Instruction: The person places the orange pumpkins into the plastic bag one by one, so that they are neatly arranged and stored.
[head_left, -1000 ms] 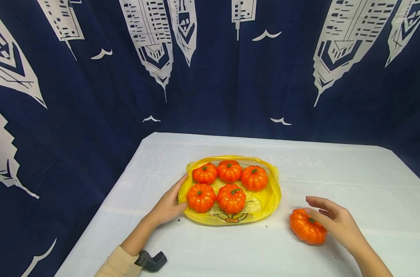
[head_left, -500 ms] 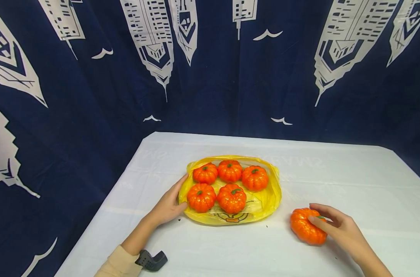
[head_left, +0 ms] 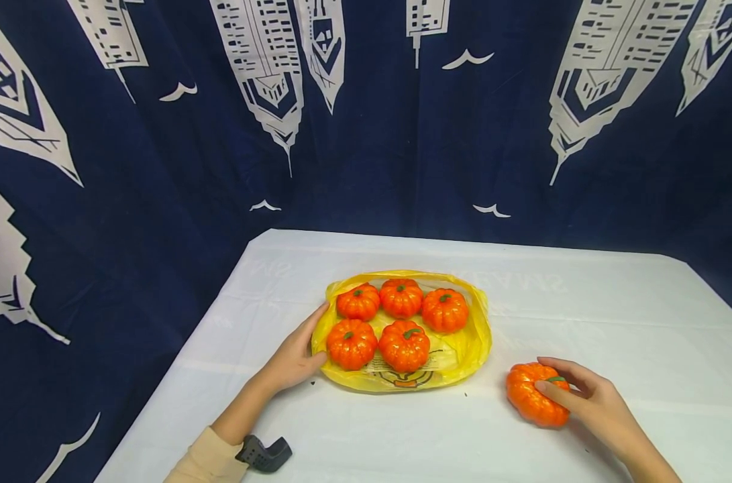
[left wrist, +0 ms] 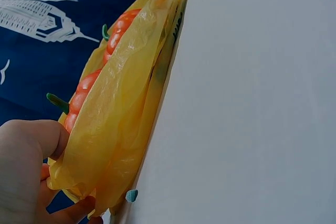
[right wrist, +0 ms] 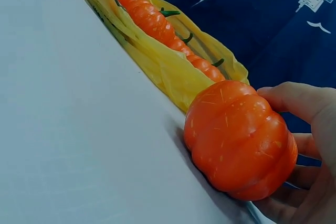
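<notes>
A yellow plastic bag [head_left: 474, 352] lies on the table with its mouth spread wide and several small orange pumpkins [head_left: 404, 347] inside, their green stems up. At the bag's left end, my left hand [head_left: 290, 357] holds the rim; the left wrist view shows the thumb bent at the edge and fingers at the outside of the plastic. To the right of the bag, one more orange pumpkin [head_left: 531, 397] sits on the table, tilted. My right hand [head_left: 598, 400] grips it from the right, thumb on the near side, fingers round the far side. Its underside faces the right wrist camera [right wrist: 239, 140].
The table [head_left: 402, 443] has a white cover. A dark blue curtain [head_left: 366, 181] with white building prints hangs behind it. A black strap piece [head_left: 266, 455] sits at my left wrist, beside a beige sleeve [head_left: 207, 461]. Small dark specks lie near the bag.
My right hand has come down onto the loose pumpkin, and its thumb and fingers have taken hold. The left hand and the bag have stayed in place.
</notes>
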A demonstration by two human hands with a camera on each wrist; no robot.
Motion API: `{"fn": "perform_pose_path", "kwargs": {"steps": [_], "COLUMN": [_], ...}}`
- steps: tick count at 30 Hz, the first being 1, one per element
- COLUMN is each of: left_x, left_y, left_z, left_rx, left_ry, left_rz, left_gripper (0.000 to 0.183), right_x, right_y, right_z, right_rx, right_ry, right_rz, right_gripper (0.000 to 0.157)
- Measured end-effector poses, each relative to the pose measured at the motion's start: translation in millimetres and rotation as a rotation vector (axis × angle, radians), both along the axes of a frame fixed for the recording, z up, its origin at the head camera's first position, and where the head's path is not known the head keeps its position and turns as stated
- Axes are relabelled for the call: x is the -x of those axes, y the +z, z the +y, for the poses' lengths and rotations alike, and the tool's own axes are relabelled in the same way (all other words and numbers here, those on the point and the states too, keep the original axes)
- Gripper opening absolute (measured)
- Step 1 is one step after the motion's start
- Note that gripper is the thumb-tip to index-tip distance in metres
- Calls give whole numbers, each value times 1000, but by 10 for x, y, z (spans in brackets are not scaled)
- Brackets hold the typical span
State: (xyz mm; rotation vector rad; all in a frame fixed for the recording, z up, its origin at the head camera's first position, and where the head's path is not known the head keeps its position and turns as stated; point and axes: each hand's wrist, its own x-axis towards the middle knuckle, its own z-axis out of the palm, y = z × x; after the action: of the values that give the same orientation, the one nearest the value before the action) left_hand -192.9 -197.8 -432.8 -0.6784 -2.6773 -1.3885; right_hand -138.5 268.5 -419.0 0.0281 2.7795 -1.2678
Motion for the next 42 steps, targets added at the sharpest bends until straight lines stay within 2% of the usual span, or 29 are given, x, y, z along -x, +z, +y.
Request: {"fn": "perform_pose_path", "kwargs": {"steps": [5, 12, 27, 36, 42], "left_x": [0, 10, 5, 7, 7], "left_y": [-4, -14, -20, -19, -12], "left_z": [-5, -5, -16, -19, -14], "left_rx": [-5, -21, -32, -26, -6], "left_ry": [-4, -16, -17, -22, -13], "left_rz": [2, 10, 12, 31, 28], "left_gripper": [87, 86, 87, 87, 87], "right_x": [9, 42, 233, 414, 497], "right_y": [30, 178, 450, 489, 474], "right_z": [-16, -64, -434, -713, -843], "right_rx": [30, 82, 196, 217, 227], "right_ry": [13, 57, 160, 200, 204], "right_rz": [10, 70, 123, 153, 140], "right_gripper": [61, 53, 50, 51, 51]}}
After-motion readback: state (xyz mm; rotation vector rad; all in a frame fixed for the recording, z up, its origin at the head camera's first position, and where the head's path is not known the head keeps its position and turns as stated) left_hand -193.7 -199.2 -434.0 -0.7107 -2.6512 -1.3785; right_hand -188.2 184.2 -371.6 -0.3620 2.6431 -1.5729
